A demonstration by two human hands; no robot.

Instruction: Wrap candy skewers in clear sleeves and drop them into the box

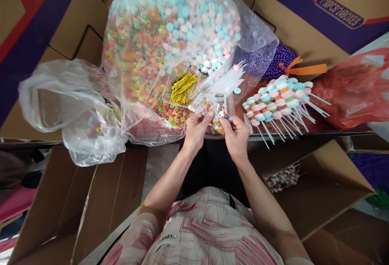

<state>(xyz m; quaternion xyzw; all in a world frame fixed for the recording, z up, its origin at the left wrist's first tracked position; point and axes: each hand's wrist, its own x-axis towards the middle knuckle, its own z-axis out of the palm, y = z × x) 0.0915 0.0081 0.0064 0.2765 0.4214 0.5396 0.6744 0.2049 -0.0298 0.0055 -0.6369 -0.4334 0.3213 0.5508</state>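
Observation:
My left hand (pixel 195 132) is closed, thumb and fingers pinching the edge of a small printed clear plastic bag (pixel 201 103). Close beside it, my right hand (pixel 236 135) is also closed, gripping a small colourful printed packet (pixel 219 122). Whether the two pieces are joined I cannot tell. Just beyond the hands, gold twist ties (pixel 183 88) fill a clear plastic tray, with white sticks (pixel 229 80) lying to its right. On the right, candy skewers (pixel 278 99) are piled with their white sticks pointing toward me.
A big clear bag (pixel 127 58) of ring candies and pastel candies covers the table's middle. Crumpled plastic (pixel 91 135) lies left. Purple beads (pixel 281 60) and a red bag (pixel 355 90) stand right. Below the edge, an open carton (pixel 328 180) holds more skewers.

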